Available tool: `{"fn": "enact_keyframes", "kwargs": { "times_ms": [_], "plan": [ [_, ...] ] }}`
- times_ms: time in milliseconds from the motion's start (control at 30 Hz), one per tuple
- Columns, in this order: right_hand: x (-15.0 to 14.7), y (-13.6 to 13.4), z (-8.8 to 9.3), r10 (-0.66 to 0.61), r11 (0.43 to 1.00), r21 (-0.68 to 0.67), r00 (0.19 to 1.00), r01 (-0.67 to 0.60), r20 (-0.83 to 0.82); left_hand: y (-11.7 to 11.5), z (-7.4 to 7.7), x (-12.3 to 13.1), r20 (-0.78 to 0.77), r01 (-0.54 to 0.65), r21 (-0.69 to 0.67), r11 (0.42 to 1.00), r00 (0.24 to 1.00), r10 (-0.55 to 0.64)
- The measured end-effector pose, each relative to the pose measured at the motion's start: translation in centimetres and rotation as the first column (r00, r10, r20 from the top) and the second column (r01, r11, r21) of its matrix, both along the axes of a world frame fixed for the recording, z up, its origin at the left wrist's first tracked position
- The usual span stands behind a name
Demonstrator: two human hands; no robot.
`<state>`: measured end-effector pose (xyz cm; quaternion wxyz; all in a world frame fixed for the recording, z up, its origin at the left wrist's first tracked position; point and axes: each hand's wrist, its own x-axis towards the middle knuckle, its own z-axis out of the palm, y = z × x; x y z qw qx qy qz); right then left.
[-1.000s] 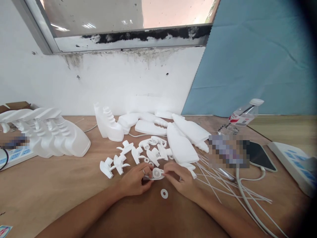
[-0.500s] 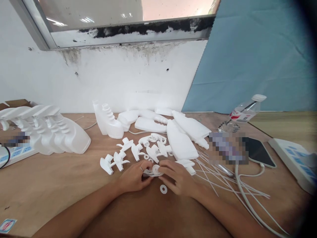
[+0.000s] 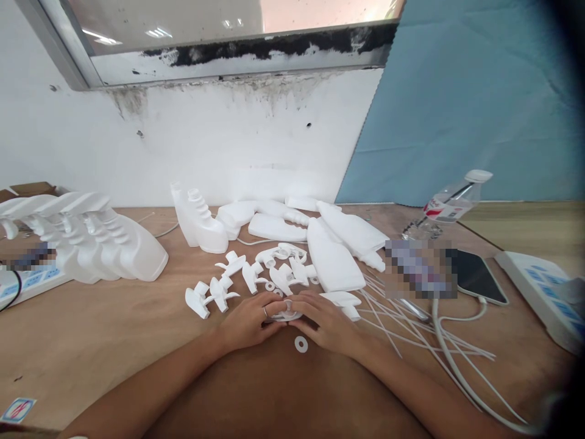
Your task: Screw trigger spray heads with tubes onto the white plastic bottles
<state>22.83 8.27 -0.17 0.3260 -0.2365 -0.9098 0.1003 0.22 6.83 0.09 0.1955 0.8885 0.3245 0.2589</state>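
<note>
My left hand [image 3: 251, 320] and my right hand [image 3: 322, 320] meet near the table's front edge, fingers closed round a white trigger spray head [image 3: 286, 313]. Its round collar faces up between the fingertips; the rest is mostly hidden by them. A flat white ring washer [image 3: 301, 344] lies on the wood just below my right hand. Beyond the hands are several loose white spray heads [image 3: 222, 292], and a few small white washers [image 3: 270, 286] lie among them.
White bottles [image 3: 336, 256] lie behind the spray heads; one bottle [image 3: 208, 228] stands upright. At left is a row of assembled spray bottles [image 3: 132, 250]. Thin white tubes [image 3: 411, 326], a phone [image 3: 478, 275], a clear drink bottle [image 3: 452, 207] and a power strip [image 3: 543, 299] occupy the right.
My right fingers have closed in over the spray head's collar, and the two hands have come closer together. The collar is more covered now. The loose parts stay where they were.
</note>
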Motion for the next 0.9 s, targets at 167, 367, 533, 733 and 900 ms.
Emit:
{"fn": "enact_keyframes", "kwargs": {
  "times_ms": [167,367,533,733,900],
  "plan": [
    [0.0,0.02,-0.15,-0.007,1.0,-0.002,1.0,0.007,-0.013,-0.01,0.17,0.02,-0.062,0.01,0.055,0.998,0.998,-0.007],
    [-0.1,0.11,0.28,0.014,0.999,0.053,0.998,-0.012,-0.054,0.15,-0.24,-0.14,-0.083,0.025,0.134,0.991,0.996,-0.014],
    [-0.14,0.19,0.43,0.037,0.993,0.116,0.999,-0.033,-0.035,0.07,-0.33,-0.05,-0.075,0.027,0.164,0.986,0.997,-0.015],
    [-0.27,0.18,0.68,0.065,0.977,0.203,0.998,-0.059,-0.022,0.04,-0.3,0.04,-0.122,0.075,0.293,0.953,0.992,-0.041],
    [-0.16,0.04,0.61,0.054,0.974,0.22,0.999,-0.052,-0.004,-0.11,-0.16,0.1,-0.167,0.098,0.344,0.934,0.985,-0.042]
  ]
}}
